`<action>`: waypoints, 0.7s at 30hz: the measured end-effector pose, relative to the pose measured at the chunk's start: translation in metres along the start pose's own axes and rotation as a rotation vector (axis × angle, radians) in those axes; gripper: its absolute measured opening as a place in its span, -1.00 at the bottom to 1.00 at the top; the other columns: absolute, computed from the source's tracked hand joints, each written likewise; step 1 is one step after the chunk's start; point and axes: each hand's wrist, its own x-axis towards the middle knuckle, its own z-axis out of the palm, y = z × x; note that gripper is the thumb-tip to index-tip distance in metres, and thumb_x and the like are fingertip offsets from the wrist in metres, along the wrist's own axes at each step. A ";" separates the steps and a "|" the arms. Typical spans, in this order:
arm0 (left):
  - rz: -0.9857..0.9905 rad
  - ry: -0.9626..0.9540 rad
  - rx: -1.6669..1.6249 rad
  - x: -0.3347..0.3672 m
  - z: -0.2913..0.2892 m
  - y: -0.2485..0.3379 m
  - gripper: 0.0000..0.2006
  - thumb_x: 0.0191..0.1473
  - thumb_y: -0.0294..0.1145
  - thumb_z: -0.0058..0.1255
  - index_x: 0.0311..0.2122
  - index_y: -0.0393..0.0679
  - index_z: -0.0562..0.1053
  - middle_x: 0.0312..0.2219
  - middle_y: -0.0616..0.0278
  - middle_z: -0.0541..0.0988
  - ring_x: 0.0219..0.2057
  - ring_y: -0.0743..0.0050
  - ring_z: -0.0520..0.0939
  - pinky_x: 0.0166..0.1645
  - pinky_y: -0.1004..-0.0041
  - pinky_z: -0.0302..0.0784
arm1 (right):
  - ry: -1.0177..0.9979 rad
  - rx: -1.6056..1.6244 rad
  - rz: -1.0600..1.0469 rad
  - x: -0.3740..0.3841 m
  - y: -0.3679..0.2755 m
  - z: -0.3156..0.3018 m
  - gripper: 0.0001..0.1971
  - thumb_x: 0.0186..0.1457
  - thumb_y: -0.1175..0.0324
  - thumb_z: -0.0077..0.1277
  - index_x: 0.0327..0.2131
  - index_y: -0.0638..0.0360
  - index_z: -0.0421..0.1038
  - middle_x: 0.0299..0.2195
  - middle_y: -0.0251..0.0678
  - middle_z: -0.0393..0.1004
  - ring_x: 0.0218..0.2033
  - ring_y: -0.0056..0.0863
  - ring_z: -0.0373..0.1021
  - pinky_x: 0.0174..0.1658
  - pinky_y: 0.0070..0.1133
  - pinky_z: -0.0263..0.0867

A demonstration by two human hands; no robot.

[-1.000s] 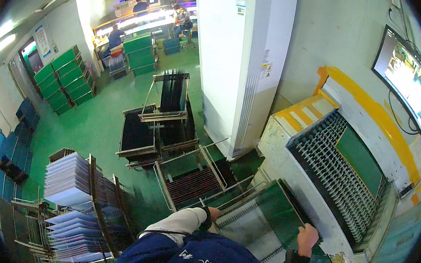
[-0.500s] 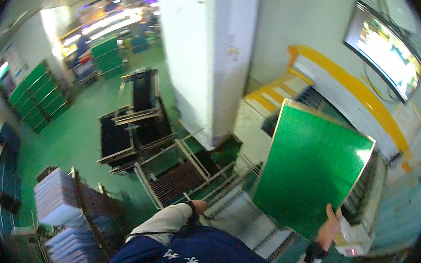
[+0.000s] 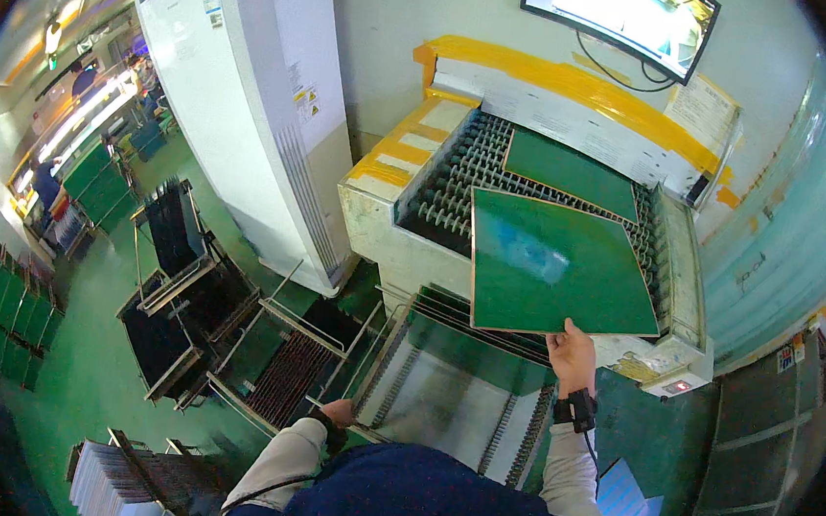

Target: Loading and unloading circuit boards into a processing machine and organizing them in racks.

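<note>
My right hand point(image 3: 571, 358) pinches the near edge of a flat green panel point(image 3: 560, 266) with pale edges, probably a circuit board. The panel is tilted over the near part of a roller conveyor point(image 3: 443, 197). A second green panel point(image 3: 573, 172) lies farther back on the rollers. Below my hands stands a slotted rack point(image 3: 442, 378) with toothed side strips and several panels upright at its far end. My left hand point(image 3: 339, 412) is closed round a thin metal rod at the rack's near left corner; its fingers are partly hidden.
A tall white cabinet unit point(image 3: 250, 96) stands left of the conveyor. Empty-looking metal racks point(image 3: 290, 370) and black racks point(image 3: 180, 287) sit on the green floor. Stacked panels point(image 3: 119, 478) are at lower left. A wall screen point(image 3: 625, 21) hangs above; a plastic curtain point(image 3: 771, 211) is at right.
My view has swung right toward the conveyor. The green panel in my right hand has gone from steeply raised to flatter over the rollers. My left hand stays by the rack's corner.
</note>
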 end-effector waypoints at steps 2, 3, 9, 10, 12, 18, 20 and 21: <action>-0.206 -0.230 -0.044 -0.003 -0.024 0.039 -0.57 -0.09 -0.20 0.06 -0.21 -0.34 0.33 -0.37 -0.06 0.49 -0.37 0.11 0.52 -0.30 0.25 0.44 | 0.024 -0.006 -0.030 0.005 0.002 -0.016 -0.90 0.04 0.48 0.02 -0.35 0.18 0.32 -0.42 -0.38 0.39 -0.36 -0.54 0.32 -0.22 -0.57 0.29; -0.327 -0.330 -0.070 -0.017 -0.043 0.062 -0.52 -0.05 -0.16 0.08 -0.13 -0.32 0.28 -0.35 -0.02 0.47 -0.39 0.19 0.50 -0.32 0.27 0.43 | 0.050 -0.007 -0.026 0.007 0.006 -0.009 -0.90 0.03 0.47 0.03 -0.37 0.18 0.32 -0.44 -0.38 0.38 -0.38 -0.53 0.32 -0.22 -0.56 0.29; -0.211 -0.179 0.024 -0.008 -0.021 0.028 -0.60 -0.11 -0.25 0.04 -0.25 -0.39 0.36 -0.48 -0.07 0.53 -0.45 0.08 0.58 -0.38 0.26 0.46 | 0.136 -0.211 0.112 0.031 0.013 -0.001 -0.82 0.08 0.29 0.00 -0.35 0.20 0.35 -0.43 -0.34 0.42 -0.39 -0.49 0.35 -0.23 -0.54 0.29; -0.243 -0.199 0.021 -0.007 -0.020 0.027 -0.61 -0.10 -0.25 0.03 -0.25 -0.39 0.36 -0.50 -0.06 0.53 -0.48 0.11 0.57 -0.40 0.27 0.46 | 0.108 -0.268 0.169 0.034 0.015 -0.002 -0.79 0.09 0.25 -0.01 -0.33 0.20 0.36 -0.40 -0.32 0.44 -0.37 -0.49 0.36 -0.24 -0.54 0.29; -0.244 -0.201 -0.014 -0.006 -0.016 0.022 -0.62 -0.10 -0.25 0.02 -0.27 -0.39 0.36 -0.54 -0.03 0.52 -0.52 0.15 0.56 -0.44 0.28 0.44 | 0.058 -0.380 0.262 0.041 0.020 -0.004 -0.69 0.12 0.13 -0.08 -0.26 0.21 0.38 -0.32 -0.26 0.48 -0.33 -0.46 0.39 -0.25 -0.52 0.29; -0.215 -0.191 -0.178 -0.014 -0.006 0.021 -0.63 -0.10 -0.23 0.03 -0.29 -0.36 0.37 -0.63 0.06 0.49 -0.61 0.25 0.53 -0.53 0.32 0.40 | 0.031 -0.442 0.320 0.042 0.027 -0.004 -0.66 0.12 0.09 -0.08 -0.26 0.21 0.39 -0.33 -0.27 0.49 -0.35 -0.49 0.40 -0.28 -0.56 0.31; -0.255 -0.227 -0.197 -0.023 -0.024 0.045 -0.63 -0.11 -0.22 0.03 -0.28 -0.34 0.38 -0.64 0.07 0.49 -0.61 0.27 0.52 -0.53 0.33 0.40 | 0.023 -0.465 0.334 0.047 0.026 -0.005 -0.65 0.12 0.07 -0.08 -0.26 0.20 0.39 -0.33 -0.27 0.49 -0.35 -0.49 0.40 -0.28 -0.57 0.32; -0.263 -0.242 -0.170 -0.028 -0.035 0.061 -0.63 -0.11 -0.23 0.04 -0.28 -0.33 0.38 -0.63 0.07 0.49 -0.61 0.27 0.52 -0.52 0.34 0.40 | 0.018 -0.476 0.341 0.049 0.025 -0.005 -0.64 0.12 0.07 -0.09 -0.26 0.20 0.39 -0.33 -0.27 0.49 -0.35 -0.49 0.40 -0.28 -0.58 0.32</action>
